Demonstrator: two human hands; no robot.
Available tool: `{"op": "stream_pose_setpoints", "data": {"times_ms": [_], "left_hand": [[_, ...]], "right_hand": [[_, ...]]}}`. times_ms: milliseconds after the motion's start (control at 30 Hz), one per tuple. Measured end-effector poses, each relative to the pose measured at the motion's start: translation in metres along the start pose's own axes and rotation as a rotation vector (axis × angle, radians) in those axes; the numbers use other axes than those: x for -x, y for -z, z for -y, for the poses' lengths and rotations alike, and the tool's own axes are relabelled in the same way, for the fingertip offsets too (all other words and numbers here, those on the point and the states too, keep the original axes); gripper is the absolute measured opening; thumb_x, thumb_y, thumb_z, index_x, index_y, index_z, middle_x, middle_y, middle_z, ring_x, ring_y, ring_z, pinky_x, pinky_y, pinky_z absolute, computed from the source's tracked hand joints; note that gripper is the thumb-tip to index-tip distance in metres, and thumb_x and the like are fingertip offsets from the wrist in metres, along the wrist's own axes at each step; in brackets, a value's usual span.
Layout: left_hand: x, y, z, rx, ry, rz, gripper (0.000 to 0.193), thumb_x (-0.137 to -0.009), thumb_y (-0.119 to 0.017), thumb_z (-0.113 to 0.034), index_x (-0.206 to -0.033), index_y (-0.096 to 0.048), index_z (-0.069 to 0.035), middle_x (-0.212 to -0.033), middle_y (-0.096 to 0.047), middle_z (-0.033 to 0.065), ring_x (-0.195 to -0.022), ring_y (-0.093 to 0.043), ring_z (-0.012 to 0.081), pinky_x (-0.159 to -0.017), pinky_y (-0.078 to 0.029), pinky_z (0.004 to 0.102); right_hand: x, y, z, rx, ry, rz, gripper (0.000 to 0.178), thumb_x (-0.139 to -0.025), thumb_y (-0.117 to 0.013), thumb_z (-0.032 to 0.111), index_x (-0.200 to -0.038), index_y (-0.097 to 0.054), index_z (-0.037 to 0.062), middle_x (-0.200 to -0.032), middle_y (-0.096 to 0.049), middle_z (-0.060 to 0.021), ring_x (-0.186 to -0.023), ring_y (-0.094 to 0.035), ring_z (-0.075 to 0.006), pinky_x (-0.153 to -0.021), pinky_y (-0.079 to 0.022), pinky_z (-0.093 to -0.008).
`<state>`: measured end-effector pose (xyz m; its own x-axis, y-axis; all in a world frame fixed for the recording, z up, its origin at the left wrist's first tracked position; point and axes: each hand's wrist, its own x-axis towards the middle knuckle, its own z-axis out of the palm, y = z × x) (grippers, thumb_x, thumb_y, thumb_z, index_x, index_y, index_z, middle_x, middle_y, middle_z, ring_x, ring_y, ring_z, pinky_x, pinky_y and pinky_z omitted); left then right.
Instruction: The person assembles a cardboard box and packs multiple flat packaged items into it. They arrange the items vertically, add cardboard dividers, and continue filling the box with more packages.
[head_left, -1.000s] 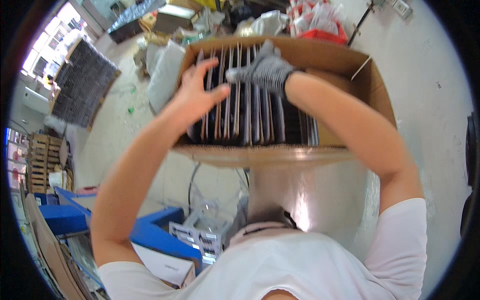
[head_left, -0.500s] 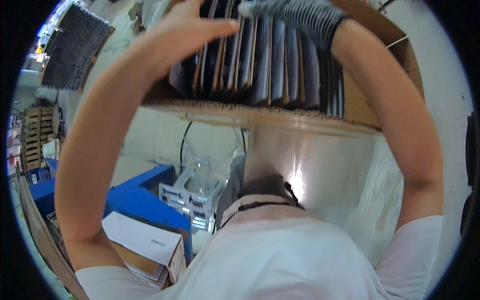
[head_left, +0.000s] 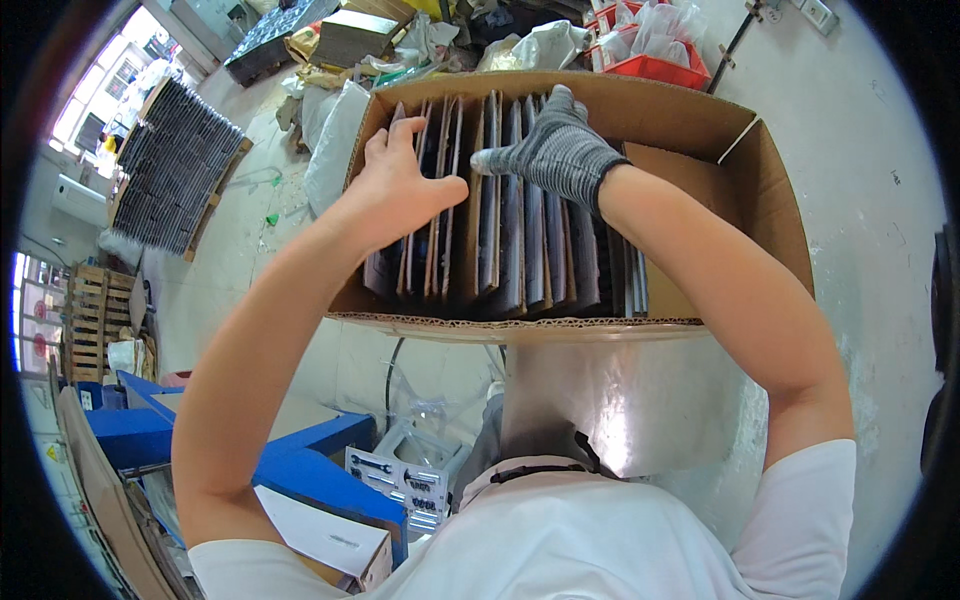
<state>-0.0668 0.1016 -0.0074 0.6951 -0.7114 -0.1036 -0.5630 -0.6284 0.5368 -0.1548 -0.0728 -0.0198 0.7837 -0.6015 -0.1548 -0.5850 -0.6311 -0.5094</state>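
A cardboard box point(head_left: 778, 215) holds several thin flat panels point(head_left: 525, 265) standing on edge, dark and grey with some brown edges. They lean in two groups with a gap between them. My bare left hand point(head_left: 400, 195) is over the left group, thumb stretched toward the gap and fingers spread over the top edges. My right hand point(head_left: 560, 150), in a grey striped glove, lies over the right group. Its thumb points left to the gap, and its fingers reach toward the far wall. Neither hand visibly grips a panel; the contact under the palms is hidden.
The box rests on a shiny metal surface point(head_left: 620, 395). Behind it are plastic bags and a red crate point(head_left: 655, 68). A tall panel stack point(head_left: 175, 165) stands far left. Nearer left are a blue frame point(head_left: 320, 435), a white-topped carton point(head_left: 325, 530) and a tool board point(head_left: 400, 480).
The view has shifted, so the whole box now shows, lower in the picture. My left hand hovers over the left panels. The gap between the panel groups looks wider.
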Motion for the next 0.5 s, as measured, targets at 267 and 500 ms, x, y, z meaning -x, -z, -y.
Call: {"op": "stream_pose_setpoints", "data": {"times_ms": [267, 500], "left_hand": [[-0.003, -0.017, -0.024, -0.395, 0.164, 0.013, 0.088, -0.075, -0.063, -0.031, -0.148, -0.02, -0.007, -0.146, -0.027, 0.0322, -0.124, -0.047, 0.0452, -0.101, -0.043, 0.0476], [-0.017, -0.013, -0.031, -0.399, 0.212, 0.023, 0.066, -0.075, -0.055, -0.021, -0.138, -0.039, -0.005, -0.133, -0.045, 0.0298, -0.118, -0.052, 0.0444, -0.099, -0.044, 0.0466]], "right_hand": [[0.002, -0.002, -0.009, -0.011, -0.045, 0.022, 0.144, -0.057, -0.082, 0.065, -0.145, 0.002, -0.0136, -0.15, -0.013, -0.0369, -0.143, -0.017, -0.0431, -0.117, -0.021, -0.0431], [0.0, 0.004, -0.008, -0.052, -0.064, 0.048, 0.146, -0.057, -0.08, 0.066, -0.145, 0.005, -0.012, -0.151, -0.011, -0.0362, -0.143, -0.018, -0.0435, -0.116, -0.023, -0.0423]]}}
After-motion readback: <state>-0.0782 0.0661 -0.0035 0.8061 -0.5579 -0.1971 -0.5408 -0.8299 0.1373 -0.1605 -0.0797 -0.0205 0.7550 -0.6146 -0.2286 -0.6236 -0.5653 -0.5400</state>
